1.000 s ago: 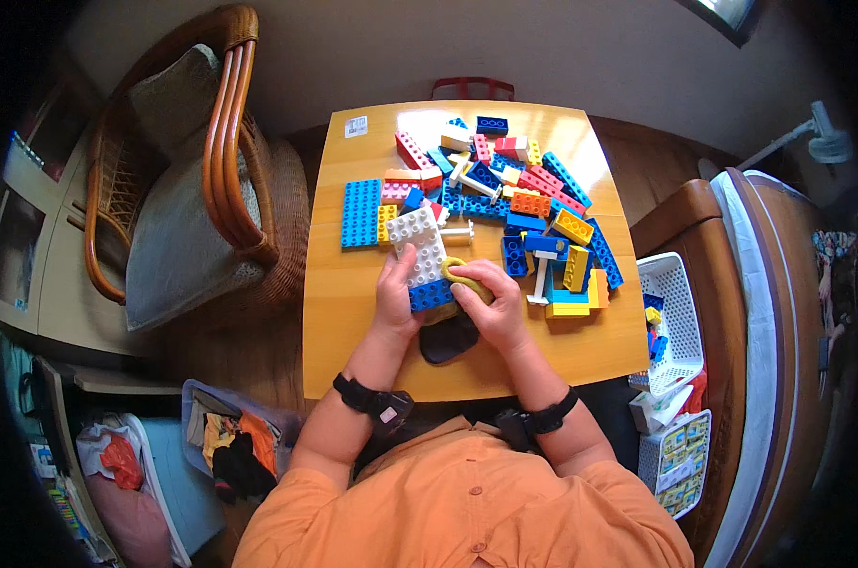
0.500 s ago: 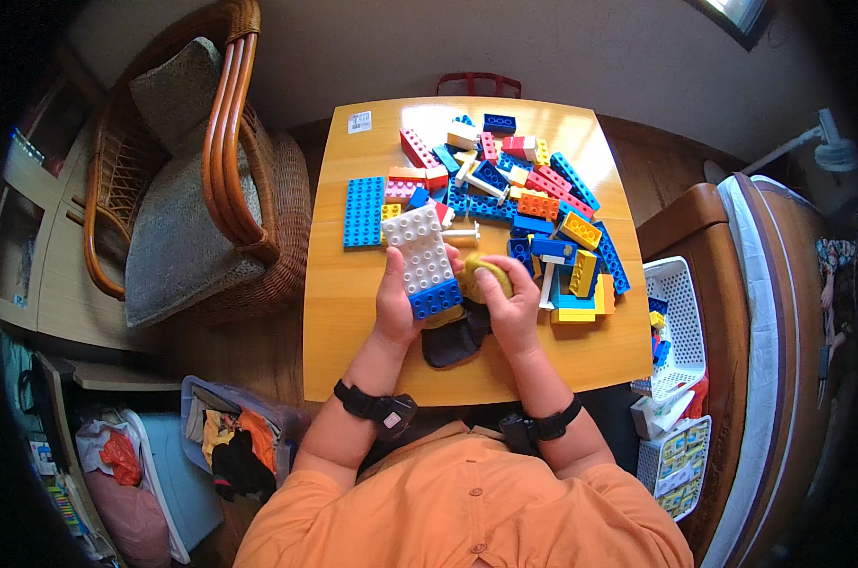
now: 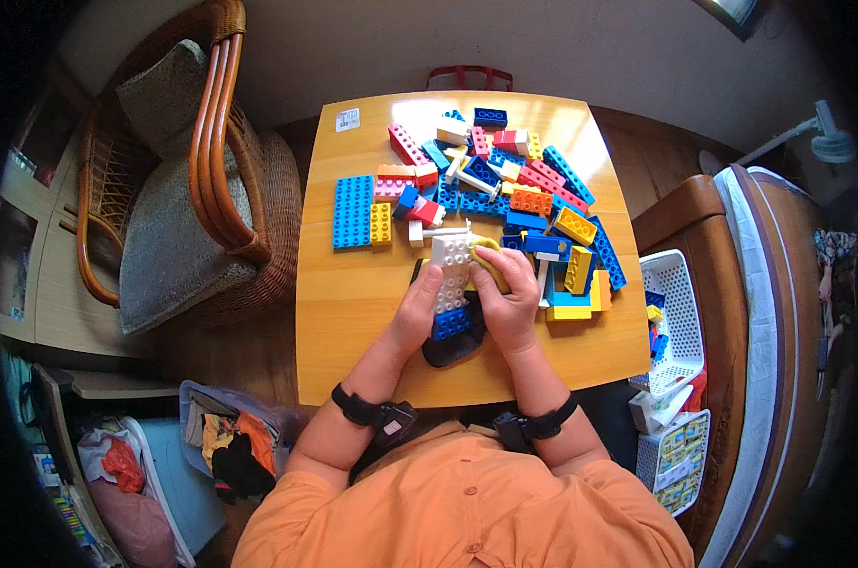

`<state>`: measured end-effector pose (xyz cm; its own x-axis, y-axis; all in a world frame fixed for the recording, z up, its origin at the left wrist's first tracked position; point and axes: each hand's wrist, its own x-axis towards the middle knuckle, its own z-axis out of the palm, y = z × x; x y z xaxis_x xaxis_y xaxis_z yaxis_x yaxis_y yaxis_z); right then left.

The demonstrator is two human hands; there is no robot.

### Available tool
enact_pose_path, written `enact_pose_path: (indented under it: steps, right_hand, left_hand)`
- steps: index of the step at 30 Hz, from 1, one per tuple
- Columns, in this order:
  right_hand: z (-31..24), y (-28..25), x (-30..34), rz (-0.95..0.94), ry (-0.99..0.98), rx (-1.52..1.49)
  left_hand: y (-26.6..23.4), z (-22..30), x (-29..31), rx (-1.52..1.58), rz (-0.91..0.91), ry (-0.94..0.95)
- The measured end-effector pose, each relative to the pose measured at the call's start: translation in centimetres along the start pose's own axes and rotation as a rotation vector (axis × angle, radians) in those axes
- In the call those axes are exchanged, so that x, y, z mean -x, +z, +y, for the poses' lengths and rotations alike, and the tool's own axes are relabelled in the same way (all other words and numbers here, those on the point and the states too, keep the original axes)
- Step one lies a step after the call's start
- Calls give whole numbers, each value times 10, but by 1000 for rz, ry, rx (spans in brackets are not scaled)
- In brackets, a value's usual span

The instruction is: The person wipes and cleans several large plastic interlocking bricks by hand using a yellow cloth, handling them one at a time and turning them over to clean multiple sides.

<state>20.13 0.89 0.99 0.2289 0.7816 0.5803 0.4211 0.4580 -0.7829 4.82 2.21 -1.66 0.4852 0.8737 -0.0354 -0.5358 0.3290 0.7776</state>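
Note:
My left hand is closed on a stack of toy building bricks, a long white brick with a blue brick at its near end. The stack is held upright on edge, studs toward me. In my right hand is a folded yellow cloth, pressed by the fingers against the white brick's right side. Beneath the hands lies a dark cloth-like item, partly covered. Beyond them, a pile of colourful bricks spreads over the table, beside a flat blue studded brick and a yellow brick.
The wooden table is in front of me. A rattan chair stands at left, above a clothes bin. White baskets and a bed are at right.
The brick stack has turned more edge-on and moved slightly right. The yellow cloth has moved up along its right side, toward the far end. The view has shifted slightly.

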Motion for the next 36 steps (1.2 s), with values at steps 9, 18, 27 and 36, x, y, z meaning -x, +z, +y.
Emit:
enact_pose_path:
  steps: [9, 18, 27, 36]
  right_hand:
    - [-4, -4, 2, 30, 17, -4]
    - [-3, 1, 4, -8, -87, -30]
    - [7, -2, -3, 24, 56, 81]
    - [-14, 4, 4, -161, -129, -34]
  left_hand:
    - [14, 1, 1, -401, 21, 145]
    - [17, 2, 1, -450, 14, 156]
    - [8, 1, 0, -243, 89, 127]
    - [-1, -1, -3, -130, 132, 75]
